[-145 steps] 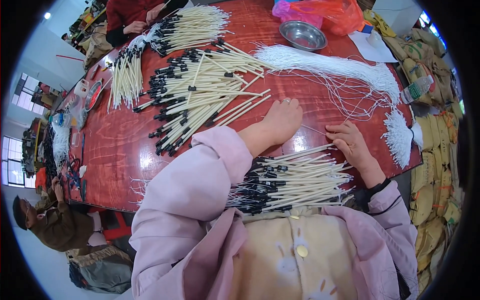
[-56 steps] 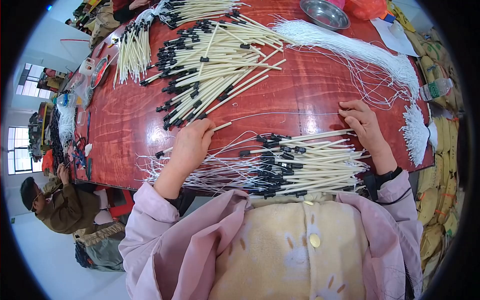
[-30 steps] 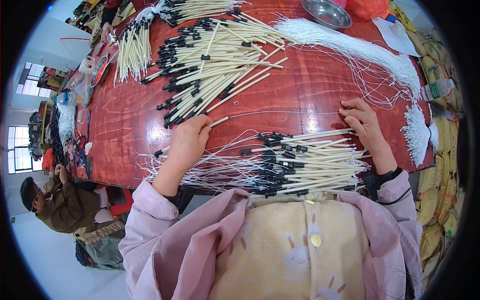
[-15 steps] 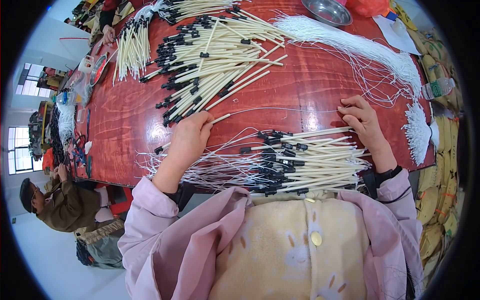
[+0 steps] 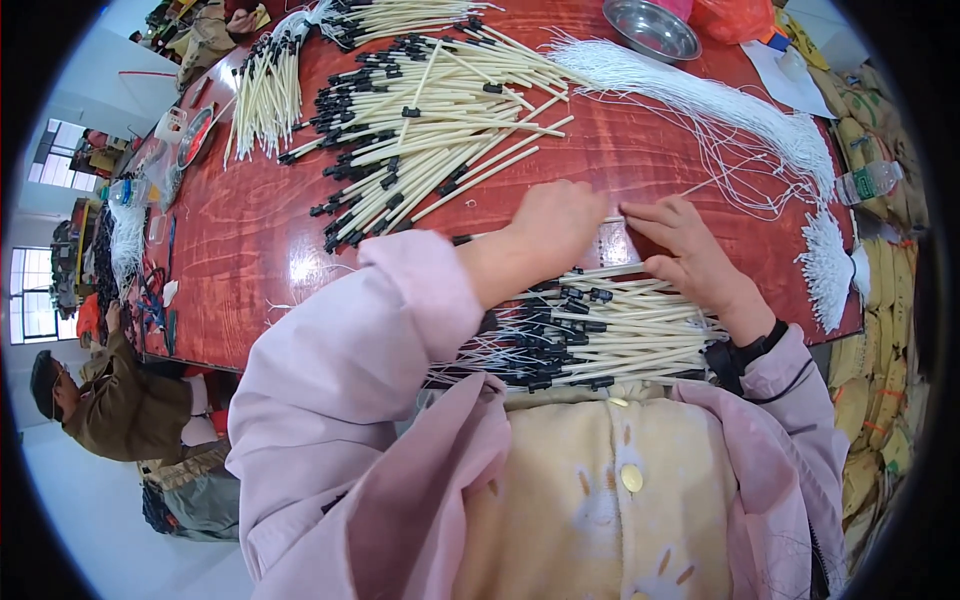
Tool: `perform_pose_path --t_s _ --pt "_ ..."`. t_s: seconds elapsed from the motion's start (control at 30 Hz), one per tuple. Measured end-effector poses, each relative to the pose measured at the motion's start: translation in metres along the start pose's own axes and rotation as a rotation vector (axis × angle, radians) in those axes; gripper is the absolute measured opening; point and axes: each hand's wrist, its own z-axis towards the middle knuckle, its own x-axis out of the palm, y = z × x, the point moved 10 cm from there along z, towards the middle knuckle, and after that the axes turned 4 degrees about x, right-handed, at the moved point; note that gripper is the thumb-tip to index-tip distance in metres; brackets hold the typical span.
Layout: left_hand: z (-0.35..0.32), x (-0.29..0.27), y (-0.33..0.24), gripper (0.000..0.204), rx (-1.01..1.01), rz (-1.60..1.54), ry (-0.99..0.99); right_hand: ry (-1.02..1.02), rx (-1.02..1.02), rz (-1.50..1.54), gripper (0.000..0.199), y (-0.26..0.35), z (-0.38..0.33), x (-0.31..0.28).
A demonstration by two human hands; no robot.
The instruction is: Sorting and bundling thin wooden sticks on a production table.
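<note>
My left hand (image 5: 565,222) is closed around a cream stick (image 5: 613,219); most of the stick is hidden by the hand and wrist, and its pale tip shows at the fingers. My right hand (image 5: 695,255) faces it, its fingertips at that tip, with a thin white cord (image 5: 700,187) standing out behind the fingers. Its thumb is lower, close to the near pile, and the exact grip is partly hidden. Below both hands lies a pile of cream sticks (image 5: 640,340) with black clips and white cords, partly covered by my left sleeve.
A larger heap of clipped sticks (image 5: 420,120) lies across the red table (image 5: 230,290). White cords (image 5: 690,85) stretch along the far right, near a metal bowl (image 5: 655,28) and a plastic bottle (image 5: 870,180). Another person (image 5: 130,405) sits at the left.
My left hand has swung right with the stick, from the table's left-middle to just beside my right hand. The cord that stretched between the hands no longer shows there. My right hand has shifted slightly left.
</note>
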Motion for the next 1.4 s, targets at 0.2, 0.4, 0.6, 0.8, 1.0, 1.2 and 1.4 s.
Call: perform_pose_path --t_s 0.2,0.4,0.6,0.8,1.0,1.2,1.4 --pt "-0.003 -0.052 0.018 0.018 -0.052 -0.070 -0.151 -0.136 0.018 -0.177 0.061 -0.016 -0.005 -0.022" --pt "-0.103 -0.095 0.092 0.015 -0.396 -0.325 -0.269 -0.090 0.042 -0.132 0.056 -0.013 0.010 -0.027" --pt "-0.133 -0.059 0.082 0.018 -0.431 -0.325 -0.162 -0.063 -0.076 -0.126 0.054 0.017 0.045 -0.018" --pt "-0.106 -0.030 0.075 0.015 -0.334 -0.259 -0.073 -0.092 -0.068 -0.178 0.048 0.015 0.045 -0.019" --pt "-0.105 -0.031 0.079 0.011 -0.341 -0.187 -0.045 -0.149 0.006 -0.166 0.043 0.005 0.033 -0.039" --pt "-0.102 -0.033 0.075 0.012 -0.333 -0.174 -0.029 -0.163 -0.016 -0.162 0.040 0.010 0.034 -0.029" --pt "-0.102 -0.034 0.074 0.013 -0.325 -0.162 -0.034 -0.258 0.095 -0.245 0.027 -0.021 0.035 -0.024"
